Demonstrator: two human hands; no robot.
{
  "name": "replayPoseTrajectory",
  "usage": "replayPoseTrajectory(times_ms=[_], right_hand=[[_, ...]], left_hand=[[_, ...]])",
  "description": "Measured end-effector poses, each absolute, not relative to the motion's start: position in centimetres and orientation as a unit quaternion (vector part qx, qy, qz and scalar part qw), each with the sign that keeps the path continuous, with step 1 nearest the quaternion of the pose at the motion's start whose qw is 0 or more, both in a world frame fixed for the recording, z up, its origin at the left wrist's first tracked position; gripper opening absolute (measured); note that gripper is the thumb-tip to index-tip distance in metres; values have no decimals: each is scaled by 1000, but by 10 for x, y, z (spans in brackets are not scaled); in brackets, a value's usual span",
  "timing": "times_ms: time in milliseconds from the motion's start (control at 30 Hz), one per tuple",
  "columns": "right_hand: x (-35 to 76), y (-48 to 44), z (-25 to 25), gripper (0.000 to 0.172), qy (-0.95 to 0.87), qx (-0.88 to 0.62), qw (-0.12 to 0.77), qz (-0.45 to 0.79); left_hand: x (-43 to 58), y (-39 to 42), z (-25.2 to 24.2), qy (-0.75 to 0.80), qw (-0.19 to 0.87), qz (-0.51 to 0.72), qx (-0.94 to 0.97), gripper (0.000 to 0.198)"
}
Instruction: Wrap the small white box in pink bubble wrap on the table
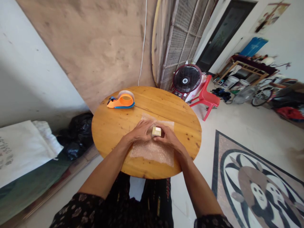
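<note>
A small pale yellow box (156,131) with a white patch on top sits over a sheet of bubble wrap (152,152) spread on the round wooden table (106,133). My right hand (168,136) grips the box from its right side, fingers at the far edge and thumb at the near one. To the left of the box, my left hand (140,129) rests over the bubble wrap with its fingers stretched and the thumb apart. Whether its fingertips touch the box is unclear. An orange and blue tape dispenser (122,101) stands at the table's far left.
A red plastic chair (206,96) and a dark round fan (186,80) stand beyond the table's right side. Black bags (78,129) and a white sack (26,148) lie on the left. A brown wooden board (99,41) rises behind the table.
</note>
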State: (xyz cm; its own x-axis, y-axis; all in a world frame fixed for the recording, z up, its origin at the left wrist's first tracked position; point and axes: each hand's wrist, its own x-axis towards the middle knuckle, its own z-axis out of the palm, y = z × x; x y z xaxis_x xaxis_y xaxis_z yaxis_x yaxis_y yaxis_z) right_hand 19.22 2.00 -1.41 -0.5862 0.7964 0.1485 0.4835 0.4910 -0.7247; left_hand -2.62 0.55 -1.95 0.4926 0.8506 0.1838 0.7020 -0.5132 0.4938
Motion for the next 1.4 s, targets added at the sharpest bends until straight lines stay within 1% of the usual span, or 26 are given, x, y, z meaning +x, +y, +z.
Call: replayPoseTrajectory(times_ms=[100,267,367,567,700,867,1000,1067,1200,1400], right_hand=[[196,17,-18,75,-827,-377,273,314],[199,10,-17,64,-818,-350,291,352],[198,10,-17,56,-816,-362,295,341],[198,11,-16,53,-815,-371,294,334],[198,10,-16,51,-822,-389,273,314],[198,12,-20,51,-823,-376,294,307],[200,10,-19,64,-826,-376,285,308],[202,10,-19,70,-818,-384,278,325],[206,10,-21,71,-783,-379,304,390],[208,10,-16,63,-715,-323,359,505]], left_hand=[[-26,5,-19,458,170,206,848,76],[-26,5,-19,460,182,198,846,84],[-27,6,-20,460,183,197,846,85],[-27,6,-20,460,179,193,848,85],[-27,5,-19,456,188,198,847,85],[-27,5,-18,461,191,193,845,86],[-27,5,-18,457,183,197,848,83],[-27,5,-19,450,179,204,851,81],[-28,6,-20,448,176,216,850,83],[-28,6,-19,444,179,225,849,83]])
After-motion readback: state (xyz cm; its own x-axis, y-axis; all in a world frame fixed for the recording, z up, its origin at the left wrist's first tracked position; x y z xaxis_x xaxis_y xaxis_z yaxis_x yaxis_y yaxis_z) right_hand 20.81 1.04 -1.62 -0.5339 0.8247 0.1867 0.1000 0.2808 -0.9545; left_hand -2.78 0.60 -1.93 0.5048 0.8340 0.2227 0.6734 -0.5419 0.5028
